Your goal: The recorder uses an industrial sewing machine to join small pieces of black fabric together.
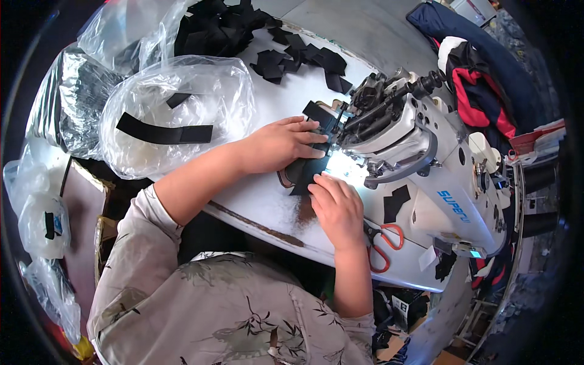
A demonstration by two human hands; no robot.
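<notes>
A piece of black fabric [302, 177] lies on the sewing machine's bed beside the lit needle area. My left hand [281, 146] rests over its far left part, fingers stretched out toward the needle area. At the near right edge of the fabric, my right hand [338, 210] has its fingers bent and close together, the fingertips on the edge; its thumb is hidden. The white sewing machine [435, 176] stands to the right of both hands, its lamp shining on the bed. Another dark strip [319, 114] sits just beyond my left fingertips.
Orange-handled scissors [384, 246] and a small black fabric piece [396, 204] lie right of my right hand. A clear plastic bag [231, 79] with a black strip [163, 131] on it is at the left. Black pieces [213, 30] are heaped at the far side.
</notes>
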